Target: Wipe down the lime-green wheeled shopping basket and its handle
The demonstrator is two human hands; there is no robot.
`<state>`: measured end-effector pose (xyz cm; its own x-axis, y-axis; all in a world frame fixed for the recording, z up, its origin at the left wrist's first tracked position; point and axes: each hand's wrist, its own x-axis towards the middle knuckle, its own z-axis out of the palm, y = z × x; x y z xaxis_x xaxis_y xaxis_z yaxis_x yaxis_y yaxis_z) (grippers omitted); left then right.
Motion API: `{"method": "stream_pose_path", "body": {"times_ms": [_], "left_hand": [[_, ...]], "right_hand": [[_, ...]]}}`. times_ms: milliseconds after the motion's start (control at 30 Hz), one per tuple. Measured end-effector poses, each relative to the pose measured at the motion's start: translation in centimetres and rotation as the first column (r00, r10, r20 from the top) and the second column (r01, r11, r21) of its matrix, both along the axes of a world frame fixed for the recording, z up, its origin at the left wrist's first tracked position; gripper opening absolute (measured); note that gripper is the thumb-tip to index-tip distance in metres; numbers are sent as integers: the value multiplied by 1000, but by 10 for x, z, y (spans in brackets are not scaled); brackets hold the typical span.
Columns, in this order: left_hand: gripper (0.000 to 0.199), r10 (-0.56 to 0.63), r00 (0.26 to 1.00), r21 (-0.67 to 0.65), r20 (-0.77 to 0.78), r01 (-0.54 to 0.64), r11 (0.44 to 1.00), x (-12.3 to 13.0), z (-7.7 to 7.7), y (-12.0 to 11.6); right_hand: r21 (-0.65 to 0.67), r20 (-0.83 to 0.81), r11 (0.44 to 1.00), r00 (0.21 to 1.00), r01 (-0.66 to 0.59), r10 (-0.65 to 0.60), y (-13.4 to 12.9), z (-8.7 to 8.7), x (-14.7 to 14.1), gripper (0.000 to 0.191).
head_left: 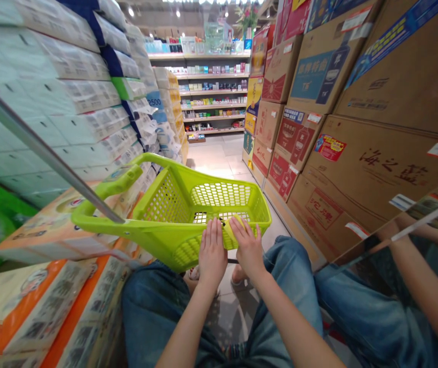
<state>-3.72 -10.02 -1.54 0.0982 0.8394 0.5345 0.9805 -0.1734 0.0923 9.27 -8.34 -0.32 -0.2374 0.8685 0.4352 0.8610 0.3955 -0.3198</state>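
Note:
A lime-green plastic shopping basket [161,235] with perforated sides stands in front of me, its long handle end [121,181] pointing left. A metal bar [50,143] rises from its rim toward the upper left. My left hand [213,253] lies against the near side, fingers stretched out together over the rim. Beside it, my right hand [247,248] presses a yellow cloth [229,236] onto the near wall, close to the right end. Much of the cloth is under the fingers. Inside the basket, a small dark spot shows near my fingertips.
Stacked cardboard cartons [329,194] line the right side. Wrapped tissue packs [50,102] are piled on the left, with orange-banded packs [69,306] low beside my leg. Store shelves [214,94] stand at the aisle's far end. A reflective panel [425,266] at right mirrors my arm and knee.

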Motion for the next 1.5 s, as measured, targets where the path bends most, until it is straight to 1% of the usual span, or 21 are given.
{"method": "stream_pose_path", "body": {"times_ms": [100, 233, 300, 367, 433, 500, 533, 633, 700, 767, 833, 900, 967, 1033, 1167, 1267, 1367, 1500], "left_hand": [[83, -16, 999, -19, 27, 17, 1000, 2, 1, -2], [85, -17, 999, -20, 43, 18, 1000, 3, 1, -3], [85, -19, 999, -20, 38, 19, 1000, 3, 0, -3], [84, -15, 999, -19, 33, 16, 1000, 2, 0, -3], [84, -9, 999, -19, 30, 10, 1000, 3, -1, -3], [83, -5, 999, -20, 34, 6, 1000, 3, -1, -2], [83, -3, 999, -19, 37, 4, 1000, 3, -1, -2], [81, 3, 999, -8, 40, -3, 1000, 3, -2, 0], [76, 13, 1000, 2, 28, -13, 1000, 3, -2, 2], [69, 21, 1000, 5, 14, -21, 1000, 2, -2, 2], [67, 20, 1000, 2, 3, -20, 1000, 1, -1, 1], [68, 14, 1000, -10, -2, -14, 1000, 0, 0, 0], [72, 3, 1000, -26, 1, -3, 1000, 0, 1, -1], [76, -7, 1000, -37, 13, 7, 999, 1, 3, -3], [80, -11, 999, -38, 41, 12, 999, 4, 3, -3], [83, -5, 999, -36, 43, 7, 999, 3, 1, -3], [88, -14, 1000, -40, 26, 15, 999, 1, -1, -2], [95, -20, 1000, -54, -4, 20, 998, -1, -1, 3]], "right_hand": [[-9, -27, 998, 998, 58, -58, 4, -8, 34, 82], [-30, -108, 982, 976, 185, -187, 10, -24, 78, 87], [-35, -141, 971, 960, 238, -240, 12, -30, 91, 89], [-34, -162, 961, 947, 274, -276, 12, -33, 94, 90], [-32, -171, 954, 939, 298, -299, 11, -31, 85, 87], [-26, -159, 953, 940, 301, -301, 9, -24, 65, 84], [-17, -144, 959, 948, 283, -283, 8, -19, 53, 83], [28, -82, 985, 983, 168, -165, 5, -8, 12, 83], [45, -53, 995, 995, 85, -82, 4, -4, -11, 79], [45, -52, 998, 998, 38, -35, 4, -3, -26, 74], [43, -53, 999, 999, 6, -4, 4, -3, -27, 73], [50, -39, 998, 999, -24, 26, 4, -4, -16, 77], [57, -28, 998, 999, -36, 38, 5, -5, 4, 79], [56, -42, 998, 999, -16, 18, 8, -6, 29, 79], [29, -93, 997, 993, 72, -69, 21, -15, 83, 77], [18, -91, 998, 994, 64, -62, 30, -23, 112, 79], [31, -100, 999, 995, 8, -5, 35, -30, 123, 80], [79, -166, 997, 986, -13, 26, 42, -34, 121, 78]]}}
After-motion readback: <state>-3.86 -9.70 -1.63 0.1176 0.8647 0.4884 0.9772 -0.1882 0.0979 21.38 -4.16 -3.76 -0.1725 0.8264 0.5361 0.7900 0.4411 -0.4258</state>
